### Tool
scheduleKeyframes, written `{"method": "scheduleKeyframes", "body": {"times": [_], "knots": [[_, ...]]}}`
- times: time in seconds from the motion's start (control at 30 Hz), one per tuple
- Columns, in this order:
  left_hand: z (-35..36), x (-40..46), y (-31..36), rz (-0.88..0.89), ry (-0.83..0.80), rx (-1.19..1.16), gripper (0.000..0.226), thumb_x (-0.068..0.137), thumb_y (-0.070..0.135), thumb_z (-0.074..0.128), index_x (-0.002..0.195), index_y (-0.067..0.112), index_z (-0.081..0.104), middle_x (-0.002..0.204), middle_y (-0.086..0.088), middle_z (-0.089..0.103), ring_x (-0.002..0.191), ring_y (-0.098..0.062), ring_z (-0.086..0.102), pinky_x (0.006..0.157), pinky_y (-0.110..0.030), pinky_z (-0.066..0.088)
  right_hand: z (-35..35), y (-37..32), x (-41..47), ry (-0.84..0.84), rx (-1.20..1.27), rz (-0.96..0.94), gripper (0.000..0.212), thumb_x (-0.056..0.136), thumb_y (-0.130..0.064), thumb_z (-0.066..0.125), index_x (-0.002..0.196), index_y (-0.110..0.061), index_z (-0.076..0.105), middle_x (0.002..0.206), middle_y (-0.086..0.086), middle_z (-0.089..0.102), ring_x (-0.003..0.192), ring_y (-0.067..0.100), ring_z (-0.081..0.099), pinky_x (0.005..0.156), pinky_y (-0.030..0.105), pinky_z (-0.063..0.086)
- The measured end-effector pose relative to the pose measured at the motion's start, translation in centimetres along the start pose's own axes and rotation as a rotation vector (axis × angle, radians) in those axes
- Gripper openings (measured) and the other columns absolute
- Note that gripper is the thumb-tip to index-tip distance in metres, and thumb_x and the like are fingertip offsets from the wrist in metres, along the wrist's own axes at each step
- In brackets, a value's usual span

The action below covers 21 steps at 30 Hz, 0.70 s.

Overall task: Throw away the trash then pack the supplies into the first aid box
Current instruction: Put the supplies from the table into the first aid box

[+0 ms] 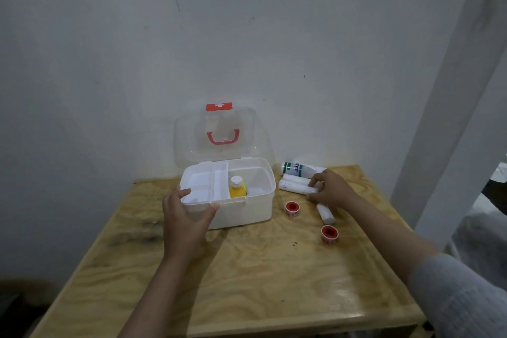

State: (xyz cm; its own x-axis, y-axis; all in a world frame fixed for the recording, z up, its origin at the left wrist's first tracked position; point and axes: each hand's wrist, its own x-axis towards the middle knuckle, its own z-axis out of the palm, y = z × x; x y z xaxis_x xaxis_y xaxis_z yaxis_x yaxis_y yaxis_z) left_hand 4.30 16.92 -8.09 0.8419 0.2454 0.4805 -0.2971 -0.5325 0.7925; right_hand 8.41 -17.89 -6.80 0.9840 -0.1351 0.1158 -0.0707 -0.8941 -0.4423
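Left hand (186,217), at 9 o'clock of the scene: thumb and fingers spread in a wide grip around the front-left corner of the white plastic first aid box (241,211), steadying it on the pale plywood counter (247,282). The box's clear hinged lid (216,132) stands upright at 12 o'clock; a yellow bottle with a white cap (237,188) sits inside beside the divided tray. At 3 o'clock of the box, the right hand (330,189) curls its grip over white cylindrical gauze rolls (293,186); whether it has one lifted cannot be told. Nearby lie a white spray bottle with a green band (297,169) and two red-cored tape spools (292,208). Risk: the smooth round rolls may roll off the counter if nudged.
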Motion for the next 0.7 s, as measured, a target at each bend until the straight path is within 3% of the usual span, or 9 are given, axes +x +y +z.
{"method": "scheduleKeyframes", "body": {"times": [0.23,0.43,0.57,0.7], "knots": [[0.2,-0.2,0.2,0.003,0.007,-0.008,0.063,0.07,0.034,0.08,0.121,0.021,0.045,0.136,-0.004,0.041,0.123,-0.021,0.042,0.093,-0.036,0.047,-0.2,-0.2,-0.3,0.121,0.07,-0.062,0.022,0.063,-0.028,0.081,0.08,-0.021,0.07,0.085,0.0,0.052,0.077,0.017,0.052,0.055,0.018,0.033],[0.2,-0.2,-0.1,0.006,0.006,-0.018,0.062,0.069,0.037,0.079,0.119,0.026,0.043,0.136,-0.003,0.041,0.124,-0.022,0.043,0.094,-0.043,0.05,-5.1,-2.4,-1.0,0.193,0.117,-0.18,0.022,0.064,-0.022,0.082,0.082,-0.018,0.071,0.093,0.011,0.059,0.083,0.023,0.058,0.075,0.037,0.053],[0.3,-0.3,-0.2,0.008,0.019,-0.03,0.065,0.069,0.037,0.08,0.121,0.024,0.044,0.136,-0.004,0.041,0.123,-0.021,0.043,0.093,-0.039,0.049,-8.8,-5.9,-1.2,0.203,0.109,-0.299,0.022,0.065,-0.019,0.081,0.083,-0.015,0.07,0.097,0.01,0.056,0.084,0.023,0.059,0.075,0.037,0.056],[0.4,-0.3,-0.2,0.004,0.027,-0.03,0.067,0.068,0.04,0.079,0.122,0.028,0.042,0.136,-0.002,0.041,0.122,-0.019,0.043,0.091,-0.038,0.051,-10.1,-10.3,-0.3,0.067,0.0,-0.415,0.018,0.066,-0.016,0.078,0.082,-0.019,0.069,0.097,0.008,0.055,0.086,0.021,0.057,0.076,0.035,0.054]]}}
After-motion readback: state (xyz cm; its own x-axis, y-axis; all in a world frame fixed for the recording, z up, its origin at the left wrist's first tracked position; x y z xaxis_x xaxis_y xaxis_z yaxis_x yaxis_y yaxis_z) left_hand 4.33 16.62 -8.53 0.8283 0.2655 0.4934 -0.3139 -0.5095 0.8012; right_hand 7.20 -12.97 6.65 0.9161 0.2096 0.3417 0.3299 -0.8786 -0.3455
